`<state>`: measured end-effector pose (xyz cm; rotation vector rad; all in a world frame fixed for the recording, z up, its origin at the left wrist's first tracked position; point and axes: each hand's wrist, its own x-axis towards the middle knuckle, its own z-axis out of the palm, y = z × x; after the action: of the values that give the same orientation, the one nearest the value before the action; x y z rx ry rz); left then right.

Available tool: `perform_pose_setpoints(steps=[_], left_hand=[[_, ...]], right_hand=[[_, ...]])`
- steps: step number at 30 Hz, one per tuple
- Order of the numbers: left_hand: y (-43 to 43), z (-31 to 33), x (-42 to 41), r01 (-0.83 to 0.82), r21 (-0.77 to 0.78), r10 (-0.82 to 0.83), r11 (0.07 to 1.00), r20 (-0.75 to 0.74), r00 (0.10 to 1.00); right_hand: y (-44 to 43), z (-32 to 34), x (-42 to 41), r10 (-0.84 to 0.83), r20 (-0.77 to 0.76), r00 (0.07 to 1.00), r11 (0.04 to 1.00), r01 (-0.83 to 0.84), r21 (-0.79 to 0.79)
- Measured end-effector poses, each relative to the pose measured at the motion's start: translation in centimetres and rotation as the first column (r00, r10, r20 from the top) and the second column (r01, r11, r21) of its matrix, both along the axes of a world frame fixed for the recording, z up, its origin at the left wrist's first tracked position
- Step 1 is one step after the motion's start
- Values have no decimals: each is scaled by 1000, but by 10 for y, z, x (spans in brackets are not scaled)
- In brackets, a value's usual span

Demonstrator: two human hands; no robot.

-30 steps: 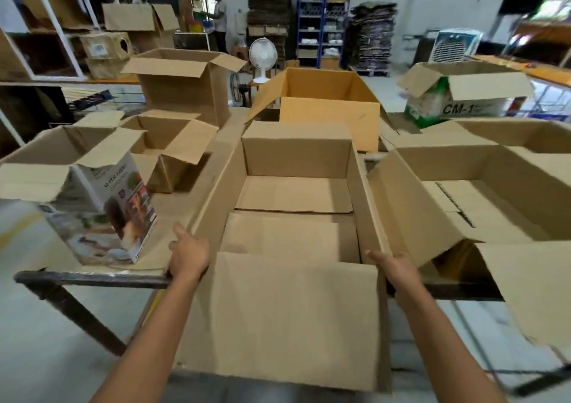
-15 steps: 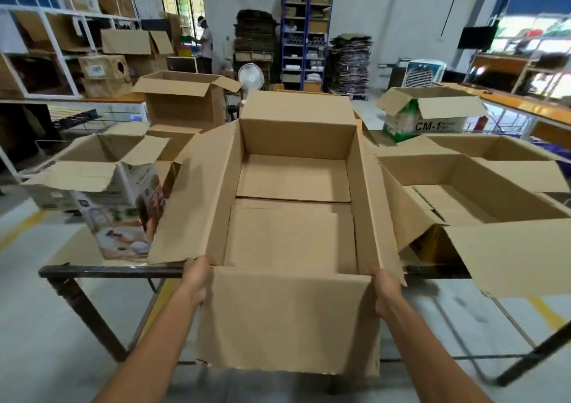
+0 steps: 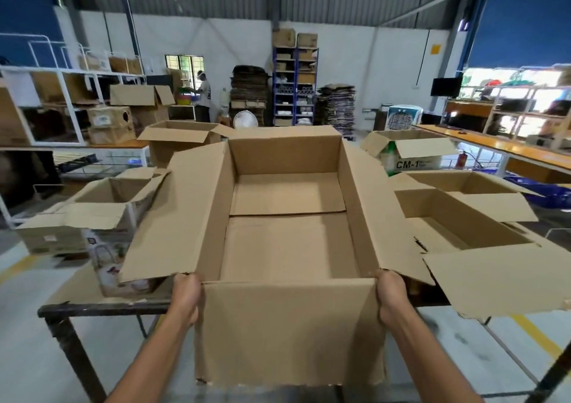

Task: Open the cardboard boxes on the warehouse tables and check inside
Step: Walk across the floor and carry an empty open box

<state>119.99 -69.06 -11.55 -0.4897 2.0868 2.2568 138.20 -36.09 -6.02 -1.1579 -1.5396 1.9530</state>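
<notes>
The box point(image 3: 287, 331), flaps open at 6 o'clock on the table point(image 3: 102, 308), is gripped at its 2 near corners by the left hand point(image 3: 185, 297) and right hand point(image 3: 391, 297), its seemingly empty inside is being checked, and release toward the next box point(image 3: 463, 217) at 3 o'clock is judged due.

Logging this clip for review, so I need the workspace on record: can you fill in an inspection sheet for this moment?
Surface: dark metal-framed table, mostly covered by boxes.
Job's things: large box open, flaps out, only its bare cardboard bottom inside; right box and printed box open too.
Clutter: CM-1 box behind, open.
Grips: left hand and right hand each hold a near corner of the large box.
Cables: nothing seen.
Surroundings: blue shelving, stacked flat cardboard, a person far back.
</notes>
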Motion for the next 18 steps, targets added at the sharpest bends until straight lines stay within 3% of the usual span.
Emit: perform_pose_setpoints(steps=[6, 10, 18], left_hand=[[38, 72, 11, -2, 45, 8, 999, -131, 991], [80, 113, 32, 86, 110, -62, 990, -210, 976], [191, 150, 78, 266, 186, -204, 946, -296, 933]], right_hand=[[22, 59, 26, -63, -153, 986, 984, 87, 156], [47, 90, 57, -159, -247, 956, 958, 210, 196], [122, 121, 160, -338, -290, 895, 855, 421, 304]])
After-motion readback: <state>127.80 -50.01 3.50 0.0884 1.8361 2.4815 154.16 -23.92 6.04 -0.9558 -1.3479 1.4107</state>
